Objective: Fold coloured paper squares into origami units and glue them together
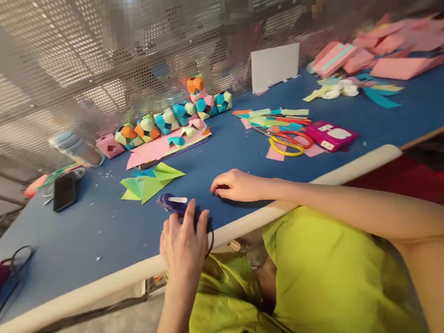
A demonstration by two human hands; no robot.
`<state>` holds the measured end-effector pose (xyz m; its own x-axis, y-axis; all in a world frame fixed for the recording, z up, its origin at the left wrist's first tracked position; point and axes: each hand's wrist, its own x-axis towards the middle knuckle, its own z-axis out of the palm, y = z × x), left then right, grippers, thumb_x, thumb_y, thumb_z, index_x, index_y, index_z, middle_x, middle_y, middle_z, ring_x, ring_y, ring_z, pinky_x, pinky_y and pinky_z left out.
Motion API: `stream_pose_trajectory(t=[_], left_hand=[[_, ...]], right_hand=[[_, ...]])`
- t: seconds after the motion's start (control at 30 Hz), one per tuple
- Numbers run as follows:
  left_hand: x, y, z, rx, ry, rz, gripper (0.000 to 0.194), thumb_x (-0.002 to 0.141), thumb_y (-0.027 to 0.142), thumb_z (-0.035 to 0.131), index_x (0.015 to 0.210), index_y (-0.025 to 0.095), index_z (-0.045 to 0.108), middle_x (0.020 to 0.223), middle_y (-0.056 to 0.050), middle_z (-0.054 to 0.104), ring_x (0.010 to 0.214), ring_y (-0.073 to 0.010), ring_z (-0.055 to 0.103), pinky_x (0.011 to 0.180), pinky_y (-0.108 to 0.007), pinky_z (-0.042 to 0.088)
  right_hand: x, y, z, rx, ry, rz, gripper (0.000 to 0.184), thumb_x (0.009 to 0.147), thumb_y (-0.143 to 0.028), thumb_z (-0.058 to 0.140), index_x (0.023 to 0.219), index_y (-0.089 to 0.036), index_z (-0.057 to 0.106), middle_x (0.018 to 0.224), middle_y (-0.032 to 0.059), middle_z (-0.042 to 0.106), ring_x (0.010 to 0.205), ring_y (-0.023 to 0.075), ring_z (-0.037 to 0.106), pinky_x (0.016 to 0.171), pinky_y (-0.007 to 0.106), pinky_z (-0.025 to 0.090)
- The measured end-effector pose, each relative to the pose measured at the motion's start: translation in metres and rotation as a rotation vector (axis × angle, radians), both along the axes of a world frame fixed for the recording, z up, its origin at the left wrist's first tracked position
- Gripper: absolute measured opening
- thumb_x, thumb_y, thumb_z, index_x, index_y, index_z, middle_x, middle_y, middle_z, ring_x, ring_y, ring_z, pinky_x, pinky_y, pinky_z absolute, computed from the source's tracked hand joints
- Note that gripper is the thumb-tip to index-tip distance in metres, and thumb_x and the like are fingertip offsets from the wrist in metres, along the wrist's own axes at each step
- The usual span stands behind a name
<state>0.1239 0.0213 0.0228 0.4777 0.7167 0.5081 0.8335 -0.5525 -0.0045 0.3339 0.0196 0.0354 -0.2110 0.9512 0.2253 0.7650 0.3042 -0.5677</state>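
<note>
My left hand (183, 240) lies over the near end of a dark purple device (174, 202), its fingers bent around it. The device has a white strip and a black cord; its kind is not clear. My right hand (242, 185) rests on the blue table (131, 233) with its fingers curled in, and nothing shows in them. Just beyond my left hand lies a folded green paper piece (152, 183). Behind it, a row of folded paper balls (165, 121) in blue, orange, green and pink stands along the mesh panel.
Yellow-handled scissors (287, 146) and paper strips lie by a magenta packet (332, 136). Pink paper pieces (401, 65) pile up at the far right. A tumbler (77, 148) and a phone (64, 191) are on the left. A white board (276, 67) stands behind.
</note>
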Motion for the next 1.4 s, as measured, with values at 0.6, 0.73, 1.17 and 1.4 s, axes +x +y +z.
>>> stream_pose_trajectory(t=[0.6, 0.73, 1.17, 1.4], left_hand=[[-0.134, 0.059, 0.037, 0.041, -0.375, 0.002, 0.017, 0.085, 0.033, 0.057, 0.091, 0.024, 0.069, 0.073, 0.002, 0.059, 0.063, -0.0113, 0.053, 0.063, -0.023, 0.041], [-0.174, 0.128, 0.049, -0.109, -0.426, 0.088, 0.018, 0.080, 0.037, 0.060, 0.090, 0.024, 0.069, 0.079, 0.006, 0.064, 0.068, -0.0087, 0.054, 0.068, -0.019, 0.042], [-0.202, 0.221, 0.018, -0.347, -0.349, 0.128, 0.033, 0.077, 0.040, 0.052, 0.092, 0.016, 0.070, 0.083, -0.002, 0.071, 0.075, -0.0154, 0.061, 0.073, -0.024, 0.046], [-0.196, 0.207, 0.026, -0.333, -0.269, 0.175, 0.037, 0.077, 0.042, 0.052, 0.100, 0.019, 0.071, 0.100, -0.006, 0.072, 0.088, -0.0199, 0.064, 0.085, -0.029, 0.047]], right_hand=[[0.005, -0.005, -0.001, -0.079, 0.047, 0.038, 0.022, 0.084, -0.015, 0.050, 0.094, -0.018, 0.069, 0.098, 0.0042, 0.072, 0.086, 0.0167, 0.065, 0.076, 0.025, 0.046], [0.004, -0.004, -0.002, -0.101, 0.047, 0.027, 0.023, 0.084, -0.021, 0.048, 0.094, -0.017, 0.069, 0.096, 0.0045, 0.071, 0.083, 0.0170, 0.063, 0.075, 0.027, 0.045], [0.003, -0.001, -0.008, -0.097, 0.074, 0.004, 0.026, 0.085, -0.033, 0.045, 0.089, -0.019, 0.067, 0.093, 0.0051, 0.070, 0.075, 0.0168, 0.061, 0.070, 0.029, 0.047], [0.003, -0.001, -0.010, -0.065, 0.059, -0.003, 0.026, 0.085, -0.034, 0.045, 0.086, -0.021, 0.068, 0.089, 0.0050, 0.070, 0.071, 0.0168, 0.061, 0.066, 0.029, 0.047]])
